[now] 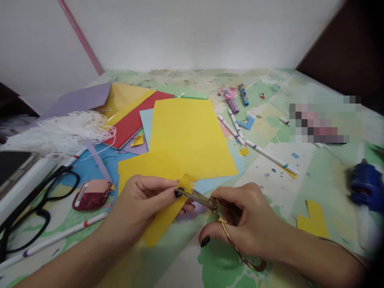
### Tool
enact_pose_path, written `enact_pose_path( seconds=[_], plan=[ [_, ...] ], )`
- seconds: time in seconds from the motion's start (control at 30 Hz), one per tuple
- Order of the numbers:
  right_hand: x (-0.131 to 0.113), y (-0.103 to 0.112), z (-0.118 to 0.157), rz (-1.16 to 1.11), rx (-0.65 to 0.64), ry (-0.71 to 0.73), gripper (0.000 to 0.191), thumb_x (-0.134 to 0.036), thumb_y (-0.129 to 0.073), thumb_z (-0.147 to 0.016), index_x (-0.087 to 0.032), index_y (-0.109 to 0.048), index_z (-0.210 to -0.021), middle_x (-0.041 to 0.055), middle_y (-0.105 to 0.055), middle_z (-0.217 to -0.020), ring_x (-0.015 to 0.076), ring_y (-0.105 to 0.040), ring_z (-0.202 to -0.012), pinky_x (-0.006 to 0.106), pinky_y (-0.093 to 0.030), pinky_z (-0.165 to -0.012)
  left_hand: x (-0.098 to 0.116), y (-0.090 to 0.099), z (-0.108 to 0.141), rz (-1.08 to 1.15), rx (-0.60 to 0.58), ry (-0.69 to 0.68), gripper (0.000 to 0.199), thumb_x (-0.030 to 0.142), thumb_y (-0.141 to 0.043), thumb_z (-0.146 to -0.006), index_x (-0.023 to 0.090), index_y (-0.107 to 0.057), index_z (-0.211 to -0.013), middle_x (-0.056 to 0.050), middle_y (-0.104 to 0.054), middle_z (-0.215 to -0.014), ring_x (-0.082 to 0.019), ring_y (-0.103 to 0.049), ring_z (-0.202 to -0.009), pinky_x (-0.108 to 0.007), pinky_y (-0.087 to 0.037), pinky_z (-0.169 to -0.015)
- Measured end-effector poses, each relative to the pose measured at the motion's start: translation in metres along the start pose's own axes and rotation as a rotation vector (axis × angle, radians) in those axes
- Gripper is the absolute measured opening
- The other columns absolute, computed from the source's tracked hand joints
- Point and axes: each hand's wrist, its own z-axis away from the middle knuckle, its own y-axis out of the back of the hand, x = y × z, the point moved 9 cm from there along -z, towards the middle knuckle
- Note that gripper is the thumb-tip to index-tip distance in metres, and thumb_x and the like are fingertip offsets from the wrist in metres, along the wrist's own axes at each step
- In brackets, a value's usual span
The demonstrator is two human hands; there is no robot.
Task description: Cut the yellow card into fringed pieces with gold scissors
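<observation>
My left hand (147, 202) pinches a yellow paper strip (165, 224) between thumb and fingers. Fine cuts along the strip's upper right edge form a fringe. Gold-handled scissors (220, 220) are gripped in my right hand (246, 224), their blades pointing left and meeting the strip's edge beside my left thumb. How far the blades are apart I cannot tell. Just beyond my hands, a large yellow sheet (189, 136) lies over light blue paper (145, 124).
White yarn (63, 132), black-framed glasses (42, 208) and a pink-and-maroon case (91, 195) lie left. To the right are white markers (270, 156), a yellow paper offcut (313, 220) and a blue glue gun (366, 186). Two small decorated paper rolls (244, 96) rest farther back.
</observation>
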Motion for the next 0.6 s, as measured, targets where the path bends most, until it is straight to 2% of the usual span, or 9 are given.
enact_pose_path(
  seconds=[0.37, 0.6],
  plan=[
    [-0.0017, 0.0029, -0.0017, 0.016, 0.045, 0.031, 0.042, -0.042, -0.078, -0.06, -0.013, -0.048, -0.053, -0.0102, -0.028, -0.043, 0.0029, -0.022, -0.042, 0.015, -0.018, -0.039, -0.0025, 0.0029, 0.0, -0.031, 0.006, 0.009, 0.01, 0.024, -0.067, -0.074, 0.019, -0.075, -0.074, -0.004, -0.073, -0.068, -0.017, -0.067, -0.067, -0.023, -0.052, -0.064],
    [-0.0014, 0.0043, -0.0012, 0.041, 0.059, 0.031, 0.045, -0.05, -0.075, -0.06, -0.014, -0.05, -0.053, -0.0093, -0.029, -0.043, 0.0037, -0.022, -0.042, 0.016, -0.018, -0.038, -0.0013, 0.0022, 0.0003, -0.033, 0.004, 0.014, 0.01, 0.023, -0.066, -0.075, 0.018, -0.075, -0.073, -0.004, -0.073, -0.068, -0.016, -0.067, -0.066, -0.023, -0.052, -0.065]
  ],
)
